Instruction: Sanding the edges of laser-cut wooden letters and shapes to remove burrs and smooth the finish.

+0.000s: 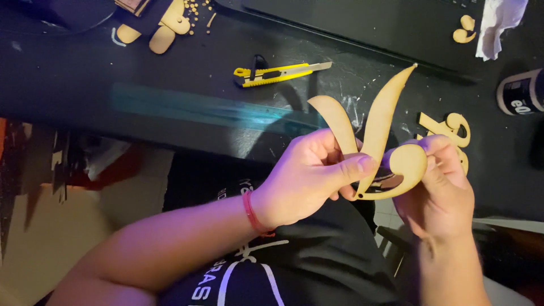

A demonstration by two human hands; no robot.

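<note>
As both hands (362,181) pinch it, the wooden cutout (378,122) rises between them.

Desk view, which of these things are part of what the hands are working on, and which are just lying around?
In hand: wooden cutout, held by left hand and right hand.

Lying about: yellow utility knife, clear ruler, smaller cutouts, tape roll, crumpled cloth.

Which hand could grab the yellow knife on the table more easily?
Probably the left hand. The yellow utility knife lies up and to its side, nearer than to the right hand. Both hands grip the wooden cutout, so one must let go first.
</note>
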